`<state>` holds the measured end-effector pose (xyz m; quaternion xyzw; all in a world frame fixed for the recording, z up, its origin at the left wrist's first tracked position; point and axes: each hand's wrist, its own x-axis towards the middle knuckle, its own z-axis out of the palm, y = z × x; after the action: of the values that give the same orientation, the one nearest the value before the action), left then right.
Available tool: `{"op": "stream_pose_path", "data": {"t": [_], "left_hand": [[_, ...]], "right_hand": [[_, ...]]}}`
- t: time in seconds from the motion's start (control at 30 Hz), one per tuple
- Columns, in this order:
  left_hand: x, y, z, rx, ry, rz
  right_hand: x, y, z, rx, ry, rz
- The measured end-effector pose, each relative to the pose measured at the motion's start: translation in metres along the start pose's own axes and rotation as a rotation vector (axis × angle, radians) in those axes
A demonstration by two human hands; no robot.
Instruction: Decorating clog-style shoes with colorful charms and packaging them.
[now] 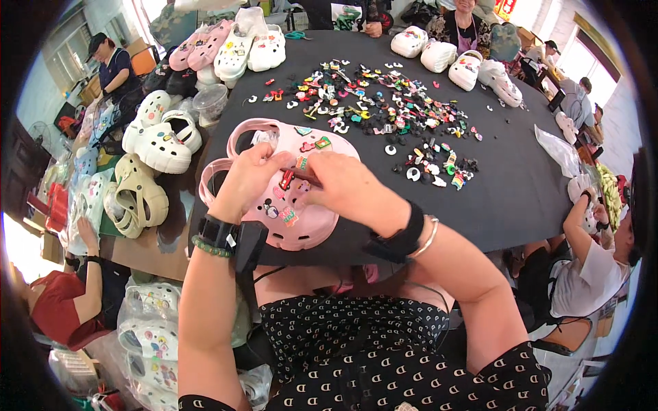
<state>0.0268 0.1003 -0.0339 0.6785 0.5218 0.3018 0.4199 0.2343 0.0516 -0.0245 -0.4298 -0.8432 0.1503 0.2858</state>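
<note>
Two pink clogs (301, 238) lie side by side on the dark table in front of me, with several colourful charms on their tops. My left hand (248, 177) is closed on the nearer clog, thumb and fingers bent over its upper. Close to it, my right hand (351, 186) is closed round a thin dark reddish-brown tool (306, 177), which lies across the clog's top; its exact kind is hidden by my fingers. A red car charm (286, 180) sits by the tool's end. Beside it are a black-and-white character charm (271, 211) and a bright lettered charm (288, 216).
Many loose charms (391, 103) spread over the black tabletop (507, 185) beyond my hands. White clogs (463, 70) stand at the far right edge, more clogs (232, 51) at far left. White clogs (164, 147) and beige clogs (140, 195) crowd the left. Other people sit around.
</note>
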Motion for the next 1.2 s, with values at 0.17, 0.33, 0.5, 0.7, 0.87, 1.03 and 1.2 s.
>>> {"op": "stream_pose_path", "data": {"t": [0.17, 0.33, 0.5, 0.7, 0.87, 1.03, 1.2], "left_hand": [[-0.007, 0.009, 0.004, -0.002, 0.011, 0.051], [0.003, -0.016, 0.002, -0.065, 0.016, 0.098], [-0.005, -0.007, 0.005, -0.092, 0.068, 0.151], [0.0, -0.006, 0.01, -0.056, 0.067, 0.162], [-0.004, -0.021, 0.0, -0.04, 0.159, 0.206], [0.002, -0.003, 0.019, -0.175, 0.096, 0.147], [-0.004, -0.004, 0.005, 0.135, 0.198, 0.158]], "right_hand": [[0.001, 0.002, 0.007, -0.012, 0.077, -0.038], [0.009, 0.01, 0.021, 0.03, 0.091, 0.013], [0.006, 0.009, 0.027, -0.064, 0.056, 0.047], [0.002, 0.023, 0.02, 0.112, 0.184, 0.086], [-0.002, 0.021, -0.01, 0.53, 0.285, 0.288], [-0.06, 0.105, -0.038, -0.058, 0.504, 0.22], [-0.112, 0.119, -0.05, -0.33, 0.392, 0.431]]}}
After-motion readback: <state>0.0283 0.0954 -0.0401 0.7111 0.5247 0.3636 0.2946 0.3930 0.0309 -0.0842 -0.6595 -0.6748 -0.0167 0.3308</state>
